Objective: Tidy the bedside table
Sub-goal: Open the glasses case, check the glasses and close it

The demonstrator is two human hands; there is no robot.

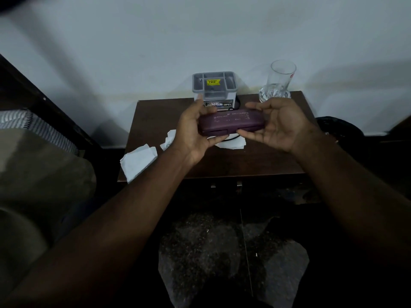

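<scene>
A closed purple glasses case is held above the dark wooden bedside table. My left hand grips its left end, thumb below and fingers behind. My right hand holds its right end between thumb and fingers, palm facing me. Under the case lies a white tissue with a thin dark loop on it, mostly hidden. Two more crumpled white tissues lie on the table: one hanging over the left front corner, a smaller one beside my left wrist.
A grey compartment organizer box stands at the table's back against the white wall. A clear drinking glass stands at the back right corner. A bed with striped fabric is at the left. A dark bin sits right of the table.
</scene>
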